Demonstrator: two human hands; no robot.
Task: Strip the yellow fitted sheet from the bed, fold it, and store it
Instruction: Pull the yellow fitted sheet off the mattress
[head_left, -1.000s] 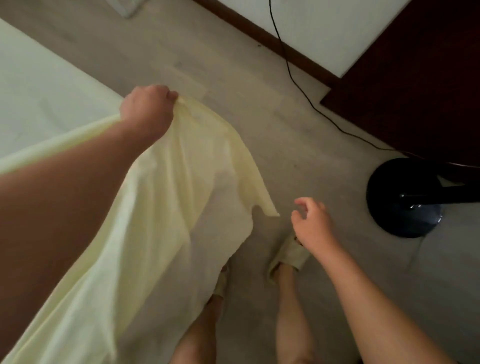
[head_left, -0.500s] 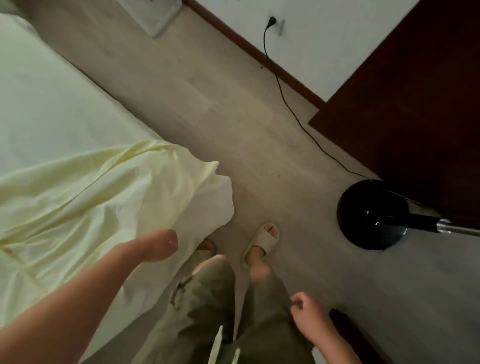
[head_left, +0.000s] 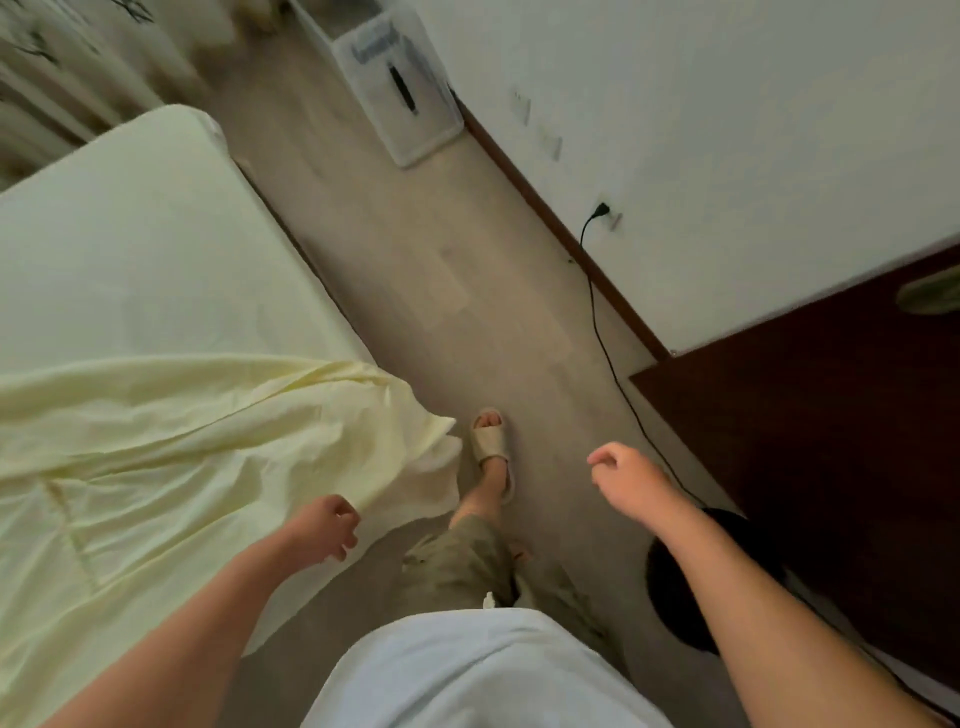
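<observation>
Both hands hang loosely curled, holding nothing: left hand (head_left: 324, 527) beside the yellow fitted sheet (head_left: 218, 457), loose on the bed's (head_left: 130, 270) near end, right hand (head_left: 626, 478) apart. Walk to the far corner and unhook that next.

pale yellow fitted sheet (head_left: 171, 447), rumpled, loose corner hanging off bed (head_left: 130, 260)

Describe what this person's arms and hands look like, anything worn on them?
Both forearms are bare as far as the frame shows; no sleeve, watch or bracelet shows. The left hand and right hand are gloveless, and no rings are visible. Lower down are a light top, olive shorts and a beige slipper.
</observation>
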